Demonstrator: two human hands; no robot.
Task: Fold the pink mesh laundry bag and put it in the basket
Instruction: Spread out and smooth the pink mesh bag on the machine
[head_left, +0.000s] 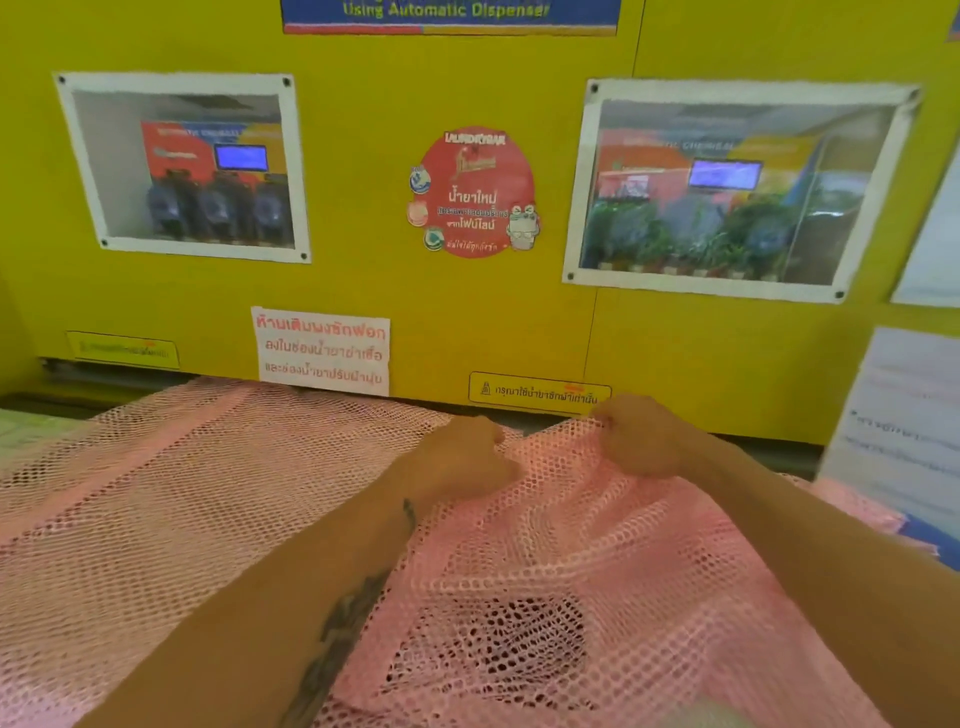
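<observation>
We pinch the far edge of the pink mesh laundry bag (218, 499) with our right hand (641, 439), our left hand (462, 460) gripping beside it, the bag spread under both, light, floppy and best held by its corners

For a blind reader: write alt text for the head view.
Two bare hands grip the far edge of a pink mesh laundry bag spread flat, the left hand and right hand close together. Behind stands a yellow wall with two windows, a round red sticker and Thai notices.
</observation>
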